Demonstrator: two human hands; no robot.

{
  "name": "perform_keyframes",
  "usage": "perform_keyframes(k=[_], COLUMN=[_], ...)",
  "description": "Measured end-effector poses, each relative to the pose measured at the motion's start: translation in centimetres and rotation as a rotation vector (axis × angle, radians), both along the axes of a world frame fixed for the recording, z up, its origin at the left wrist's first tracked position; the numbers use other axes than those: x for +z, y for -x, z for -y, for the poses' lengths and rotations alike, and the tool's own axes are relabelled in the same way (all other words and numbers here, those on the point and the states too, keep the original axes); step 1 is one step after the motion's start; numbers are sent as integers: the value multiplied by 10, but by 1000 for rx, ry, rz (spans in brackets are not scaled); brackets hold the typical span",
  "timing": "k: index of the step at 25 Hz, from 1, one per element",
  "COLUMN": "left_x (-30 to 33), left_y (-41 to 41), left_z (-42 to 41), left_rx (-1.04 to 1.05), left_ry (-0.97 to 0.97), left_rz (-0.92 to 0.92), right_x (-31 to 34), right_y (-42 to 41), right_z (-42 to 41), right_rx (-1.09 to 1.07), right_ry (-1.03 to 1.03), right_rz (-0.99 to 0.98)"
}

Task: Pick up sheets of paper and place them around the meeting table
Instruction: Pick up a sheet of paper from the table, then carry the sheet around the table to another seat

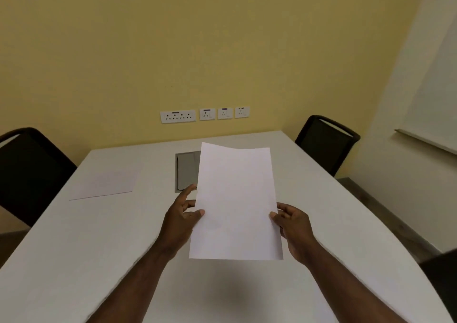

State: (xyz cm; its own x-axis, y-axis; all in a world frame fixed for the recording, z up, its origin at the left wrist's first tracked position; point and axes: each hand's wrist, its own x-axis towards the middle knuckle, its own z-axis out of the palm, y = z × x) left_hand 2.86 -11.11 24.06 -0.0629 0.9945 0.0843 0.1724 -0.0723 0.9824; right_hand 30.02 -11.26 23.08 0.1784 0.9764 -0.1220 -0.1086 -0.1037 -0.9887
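I hold white paper [236, 201] upright above the middle of the white meeting table [86, 248]; I cannot tell whether it is one sheet or a thin stack. My left hand [181, 220] pinches its left edge, thumb on the front. My right hand [293, 226] grips its right edge the same way. Another white sheet [106, 183] lies flat on the table at the far left, in front of the left chair.
A black chair [29, 174] stands at the table's left side and another black chair [326, 142] at the far right. A grey cable hatch [186, 171] sits in the table's middle, partly hidden by the paper. Wall sockets [205, 115] line the yellow wall.
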Motion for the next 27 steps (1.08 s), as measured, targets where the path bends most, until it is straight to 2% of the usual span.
perform_keyframes(k=[3,11,18,27], left_x=[29,61,78,77], left_y=[-24,-157,-345,-574], left_z=[33,137,234,325], left_rx=[-79,-316,-524,-721], left_ry=[-60,-89,-176,-191], left_rz=[-85,-28,20,43], right_x=[34,69,65,68], right_y=[-26,-152,-314,-512], right_z=[50,209,350,491], right_rx=[-29,-267,-572,-796], right_ry=[-78,-153,-154,-181], right_rz=[33,-2,-65,3])
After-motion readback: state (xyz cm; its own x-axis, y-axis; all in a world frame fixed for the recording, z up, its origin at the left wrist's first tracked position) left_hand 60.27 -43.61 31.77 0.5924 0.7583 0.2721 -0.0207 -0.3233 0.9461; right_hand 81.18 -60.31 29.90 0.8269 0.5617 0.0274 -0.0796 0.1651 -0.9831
